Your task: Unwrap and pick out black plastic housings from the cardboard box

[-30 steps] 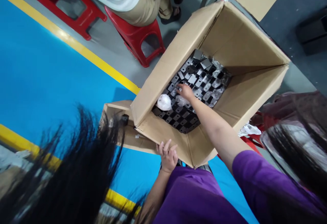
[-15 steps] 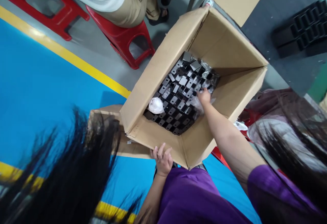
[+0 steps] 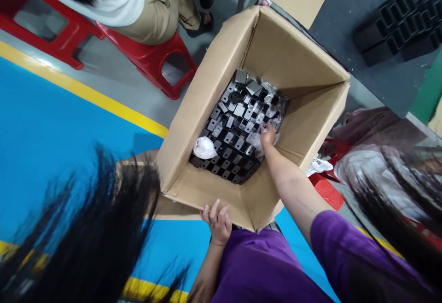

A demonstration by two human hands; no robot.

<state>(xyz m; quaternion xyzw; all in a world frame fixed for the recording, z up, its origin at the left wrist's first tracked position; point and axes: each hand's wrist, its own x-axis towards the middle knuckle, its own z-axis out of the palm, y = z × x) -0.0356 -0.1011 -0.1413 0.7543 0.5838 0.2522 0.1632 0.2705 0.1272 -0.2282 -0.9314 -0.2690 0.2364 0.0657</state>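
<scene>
A deep, open cardboard box [image 3: 293,49] tilts toward me. Many small black and grey metal-looking pieces with holes [image 3: 228,137] lie packed in rows at its bottom. Down inside, my right hand [image 3: 268,135] has its fingers closed at a crumpled clear plastic bag [image 3: 255,141] on top of the pieces. The fingertips are partly hidden. My left hand [image 3: 218,227] grips the box's near edge, its fingers curled over the rim. A knotted white plastic bag [image 3: 205,148] rests on the pieces at the left inner wall.
Beneath the box is another cardboard piece [image 3: 172,208]. A person sits on a red stool [image 3: 165,63] at upper left. On the right, a dark table [image 3: 366,77] bears stacked black rectangular tubes [image 3: 397,22]. Another seated person's sleeve [image 3: 373,169] and dark hair show at right.
The view has shifted, so the box sits further left in it. My right hand has moved slightly nearer me inside the box, still at the clear bag. My left hand stays on the rim.
</scene>
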